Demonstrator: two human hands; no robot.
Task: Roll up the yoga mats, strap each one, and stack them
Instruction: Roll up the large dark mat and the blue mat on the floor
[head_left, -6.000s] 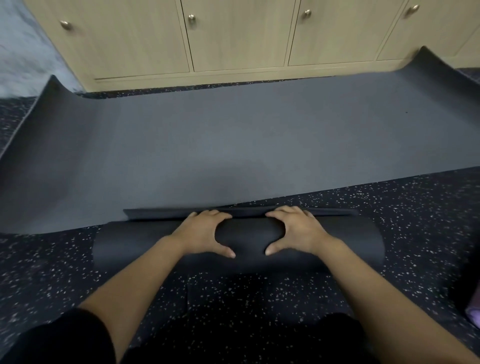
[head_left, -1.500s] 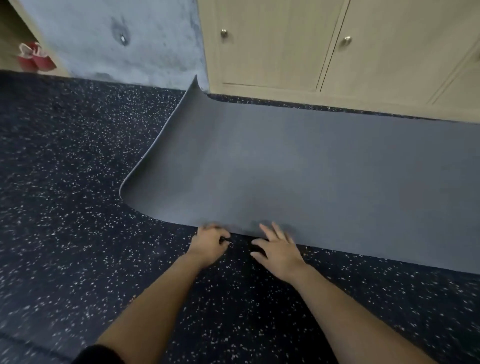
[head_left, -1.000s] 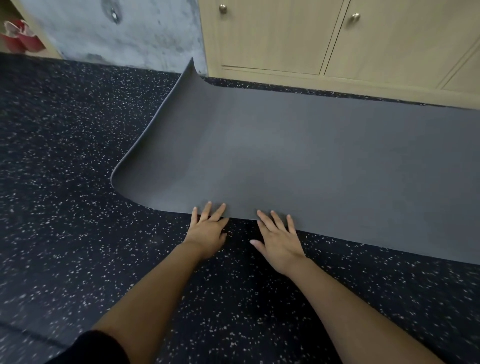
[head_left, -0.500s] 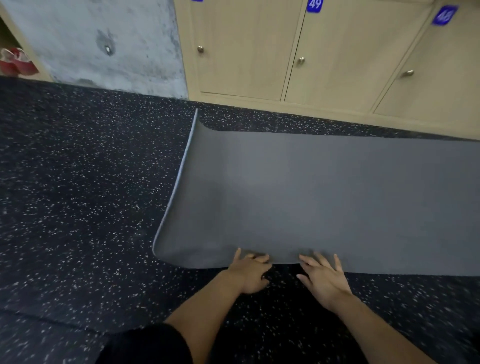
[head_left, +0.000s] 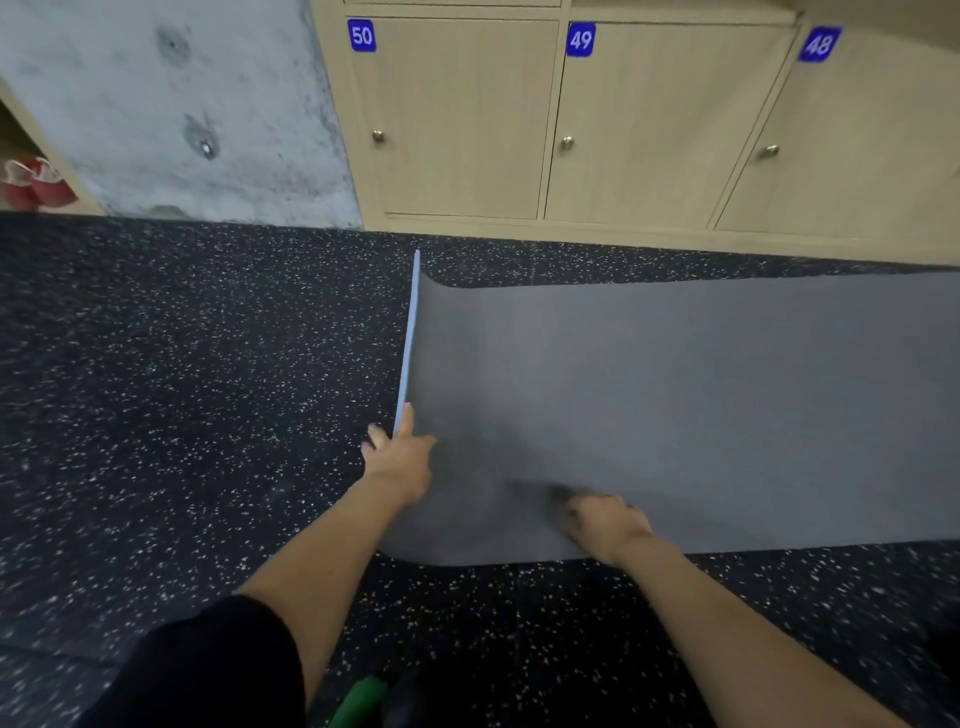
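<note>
On the black speckled rubber floor (head_left: 182, 389) lies the thin grey foam yoga mat (head_left: 675, 405), unrolled flat near the pale wooden lockers (head_left: 457, 119), its left short end curling upward. Left hand (head_left: 397, 460) pinches that raised end, thumb inside, fingers (head_left: 375, 435) behind. Right hand (head_left: 605, 522) sits on the mat by the near long edge, curled but blurred, we cannot tell if it grasps anything. We judge the mat light, floppy, grippy; best taken at both corners of the short end, tucked tight, rolled evenly

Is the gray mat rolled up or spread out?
Spread out. The mat lies flat; only its end curls up at the left hand.
</note>
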